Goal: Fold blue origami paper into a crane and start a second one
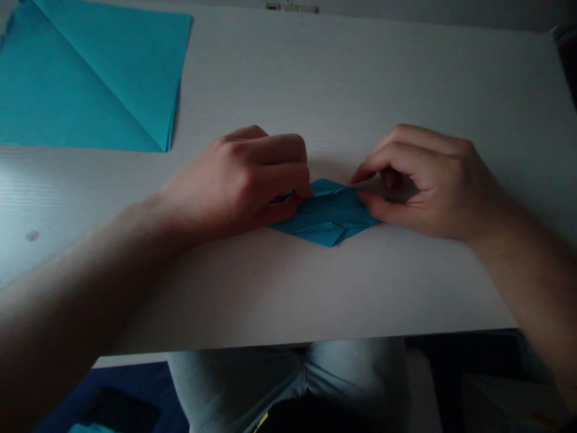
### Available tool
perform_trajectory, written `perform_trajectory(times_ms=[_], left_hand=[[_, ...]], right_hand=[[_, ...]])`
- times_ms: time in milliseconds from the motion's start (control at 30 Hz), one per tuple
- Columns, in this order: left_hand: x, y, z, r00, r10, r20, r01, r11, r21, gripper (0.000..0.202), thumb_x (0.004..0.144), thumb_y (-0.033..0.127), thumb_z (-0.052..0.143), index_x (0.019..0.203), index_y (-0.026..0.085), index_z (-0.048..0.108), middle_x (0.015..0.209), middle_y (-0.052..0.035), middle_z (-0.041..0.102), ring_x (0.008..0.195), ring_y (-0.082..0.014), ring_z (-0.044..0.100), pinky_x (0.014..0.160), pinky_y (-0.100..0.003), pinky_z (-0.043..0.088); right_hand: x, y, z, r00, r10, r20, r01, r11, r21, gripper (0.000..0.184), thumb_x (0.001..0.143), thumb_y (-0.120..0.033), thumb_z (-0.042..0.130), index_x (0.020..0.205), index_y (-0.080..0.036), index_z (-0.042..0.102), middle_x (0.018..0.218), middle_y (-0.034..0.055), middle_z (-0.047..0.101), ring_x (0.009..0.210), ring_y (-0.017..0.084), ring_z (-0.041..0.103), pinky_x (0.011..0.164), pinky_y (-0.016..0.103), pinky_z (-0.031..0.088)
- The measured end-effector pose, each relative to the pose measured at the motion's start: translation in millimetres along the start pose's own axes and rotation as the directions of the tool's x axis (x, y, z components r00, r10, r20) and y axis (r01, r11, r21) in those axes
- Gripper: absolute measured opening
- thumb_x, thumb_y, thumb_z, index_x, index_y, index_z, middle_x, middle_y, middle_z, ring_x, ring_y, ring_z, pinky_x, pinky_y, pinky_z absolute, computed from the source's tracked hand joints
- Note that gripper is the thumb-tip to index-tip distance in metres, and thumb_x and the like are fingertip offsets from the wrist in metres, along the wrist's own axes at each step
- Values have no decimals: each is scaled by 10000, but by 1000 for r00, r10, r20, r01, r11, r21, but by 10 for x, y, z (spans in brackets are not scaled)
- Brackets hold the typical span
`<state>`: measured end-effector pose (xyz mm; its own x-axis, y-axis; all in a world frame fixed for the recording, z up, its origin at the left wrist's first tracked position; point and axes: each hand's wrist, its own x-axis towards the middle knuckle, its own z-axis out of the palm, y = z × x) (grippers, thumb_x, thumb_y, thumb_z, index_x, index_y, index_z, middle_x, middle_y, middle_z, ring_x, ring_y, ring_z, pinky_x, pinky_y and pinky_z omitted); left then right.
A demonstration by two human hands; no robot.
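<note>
A small blue folded paper (331,207) with several creased flaps lies on the white table, its pointed sides toward and away from me. My left hand (256,174) pinches its left end, fingers curled and thumb underneath, hiding that end. At the opposite end is my right hand (424,180); its thumb presses on the paper's right tip while the index fingertip touches down at or just beside the far edge. Whether that index finger bears on the paper I cannot tell.
Larger blue paper sheets (103,78), stacked with a diagonal crease on top, lie at the table's back left. The white table (338,288) ends in front of my legs (288,385). A dark flat object (121,409) sits below on the lower left.
</note>
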<state>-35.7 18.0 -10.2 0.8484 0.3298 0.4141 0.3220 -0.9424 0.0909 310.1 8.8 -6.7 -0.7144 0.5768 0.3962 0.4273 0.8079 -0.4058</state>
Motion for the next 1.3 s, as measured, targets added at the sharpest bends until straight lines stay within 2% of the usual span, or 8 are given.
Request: perform_trajectory(times_ms=[100, 167, 300, 433, 567, 700, 1067, 1300], left_hand=[[16, 0, -17, 999, 40, -9, -40, 999, -2, 219, 1301, 216, 594, 1174, 171, 767, 1147, -88, 792, 910, -270, 762, 812, -444, 609], [18, -10, -19, 999, 44, -4, -44, 999, 17, 255, 1314, 228, 559, 1174, 170, 764, 1159, -87, 795, 917, -265, 782, 823, -445, 641], [1, -26, -13, 1000, 20, 22, -21, 998, 52, 335, 1350, 292, 457, 1203, 214, 748, 1202, -36, 787, 953, -215, 794, 885, -418, 677], [-17, -33, -26, 999, 44, 14, -45, 996, 71, 267, 1330, 288, 542, 1213, 228, 774, 1227, -41, 799, 944, -208, 752, 896, -390, 606], [-14, -35, -41, 998, 36, 42, -40, 994, 98, 316, 1341, 312, 514, 1206, 264, 795, 1250, -29, 811, 940, -212, 720, 902, -398, 569], [8, -25, -24, 999, 38, 37, -41, 994, 101, 285, 1342, 280, 492, 1197, 244, 734, 1202, -23, 787, 926, -208, 743, 871, -386, 576], [7, -61, -21, 997, 71, 18, -72, 996, 47, 202, 1304, 218, 529, 1193, 238, 696, 1206, -53, 814, 913, -253, 757, 857, -433, 564], [22, -25, -86, 996, 63, 57, -67, 995, 72, 292, 1327, 255, 482, 1241, 216, 759, 1261, -69, 851, 954, -258, 803, 885, -445, 598]], right_hand=[[-3, -5, 38, 998, -56, 14, 56, 998, 21, 296, 1062, -261, 909, 1350, -209, 864, 1246, 104, 839, 1092, 284, 834, 883, 406, 670], [-5, -3, 64, 997, -82, 0, 82, 996, 27, 231, 1095, -264, 921, 1318, -221, 879, 1235, 101, 841, 1112, 285, 842, 943, 416, 675], [3, -1, 88, 999, -28, -24, 29, 998, 50, 120, 1081, -166, 912, 1174, -237, 887, 1107, 58, 827, 937, 222, 807, 795, 363, 621], [12, -1, 69, 999, -38, -6, 38, 999, 24, 73, 1078, -113, 866, 1121, -172, 866, 1048, 62, 794, 881, 196, 777, 736, 343, 566], [0, 6, 73, 993, -121, 6, 122, 991, -51, 129, 1138, -164, 813, 1258, -192, 852, 1134, 83, 806, 994, 255, 804, 830, 402, 631], [-19, -12, 104, 986, -168, 15, 168, 979, -118, 252, 1200, -275, 802, 1442, -332, 844, 1262, 66, 851, 1091, 304, 812, 961, 508, 692], [-43, -52, 149, 999, -29, -14, 28, 997, -71, 147, 1191, -358, 818, 1281, -406, 924, 1132, 54, 865, 1007, 326, 809, 936, 548, 664], [-48, -71, 143, 996, -87, 31, 92, 978, -185, 142, 1221, -390, 765, 1272, -369, 895, 1181, 44, 876, 988, 294, 793, 874, 496, 627]])
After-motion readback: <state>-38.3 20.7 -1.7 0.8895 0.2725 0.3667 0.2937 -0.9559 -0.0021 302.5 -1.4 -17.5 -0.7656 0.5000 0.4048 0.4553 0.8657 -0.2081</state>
